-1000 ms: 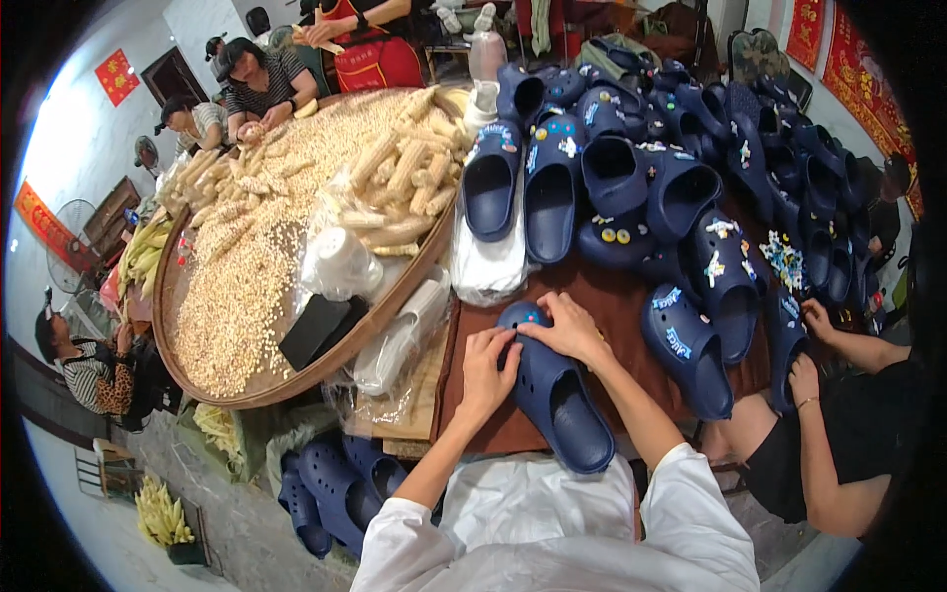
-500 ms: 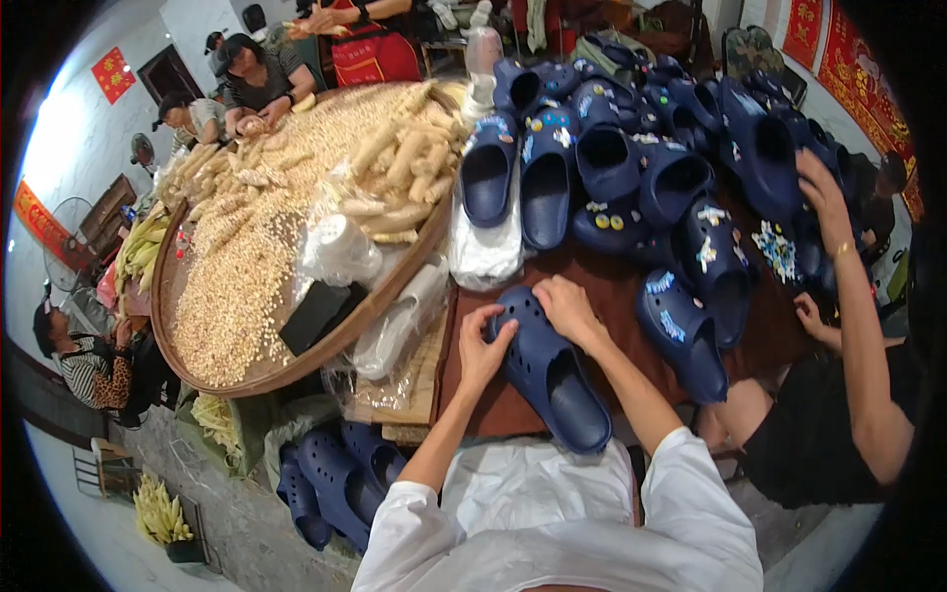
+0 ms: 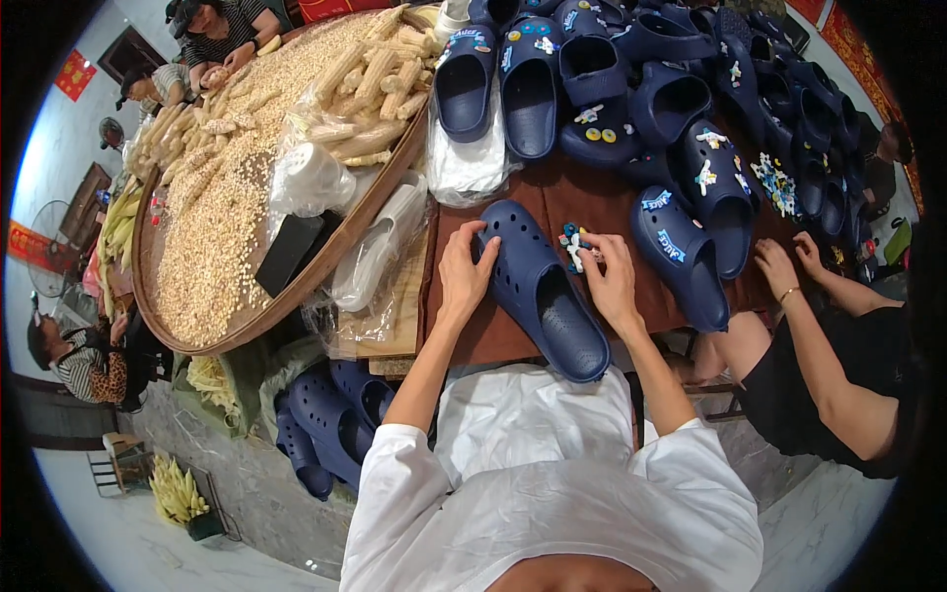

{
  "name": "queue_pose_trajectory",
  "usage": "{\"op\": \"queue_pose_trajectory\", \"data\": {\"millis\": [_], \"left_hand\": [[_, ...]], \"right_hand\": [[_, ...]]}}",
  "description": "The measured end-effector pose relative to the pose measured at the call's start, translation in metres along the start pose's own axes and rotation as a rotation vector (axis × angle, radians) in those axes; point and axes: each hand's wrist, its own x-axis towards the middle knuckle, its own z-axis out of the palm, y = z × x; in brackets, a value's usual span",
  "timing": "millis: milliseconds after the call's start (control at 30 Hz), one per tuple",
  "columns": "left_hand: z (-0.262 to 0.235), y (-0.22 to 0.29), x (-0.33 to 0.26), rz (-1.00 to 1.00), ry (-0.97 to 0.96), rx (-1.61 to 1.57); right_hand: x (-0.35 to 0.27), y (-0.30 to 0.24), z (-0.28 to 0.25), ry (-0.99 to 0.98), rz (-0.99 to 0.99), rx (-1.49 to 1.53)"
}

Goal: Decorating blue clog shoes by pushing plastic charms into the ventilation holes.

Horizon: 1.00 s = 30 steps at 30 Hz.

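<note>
Plain clog: the navy clog (image 3: 533,276) slants over the brown cloth (image 3: 582,205), toe pointing away and a little left, heel reaching the table edge by the person's white clothing; its opening faces up.
Left hand: curled around the toe's left side, the left hand (image 3: 464,268) grips the clog, thumb lying on the perforated top.
Right hand: just beyond the clog's right side, the right hand (image 3: 612,281) has thumb and fingers drawn together at the small charms (image 3: 572,247); whether one is pinched is hard to tell, as the fingers cover part of them.
Decorated neighbour: a clog with a blue-and-white badge (image 3: 679,257) rests to the right, apart from the plain one.
Charm heap: farther right sits a colourful heap of charms (image 3: 776,185), near a co-worker's hands (image 3: 777,268).
Far side: many navy clogs (image 3: 671,104) crowd together, several bearing charms (one has two yellow rounds, rather like eyes).
Corn tray: at left, the round tray (image 3: 328,259) holds loose kernels (image 3: 202,286), cobs (image 3: 380,84) and a black box (image 3: 290,255).
</note>
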Motion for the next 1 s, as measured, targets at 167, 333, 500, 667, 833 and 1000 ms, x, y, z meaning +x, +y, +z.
{"op": "queue_pose_trajectory", "data": {"millis": [167,333,500,667,833,1000], "left_hand": [[0.005,-0.005,-0.010,0.077,0.048,0.033],[0.003,-0.008,-0.010,0.148,0.053,0.022],[-0.006,-0.017,0.006,-0.148,-0.180,-0.291],[-0.007,-0.021,0.014,-0.053,-0.198,-0.176],[-0.019,0.003,0.015,-0.015,-0.252,-0.062],[-0.011,-0.005,0.010,0.187,-0.219,0.173]], "right_hand": [[-0.021,-0.054,-0.016,-0.089,0.033,0.299],[-0.031,-0.051,-0.006,-0.058,0.009,0.225],[-0.030,-0.049,-0.005,-0.099,0.068,0.257],[-0.028,-0.050,-0.004,-0.120,0.115,0.263],[-0.028,-0.050,-0.005,-0.145,0.130,0.227],[-0.032,-0.053,-0.003,-0.136,0.071,0.176]]}}
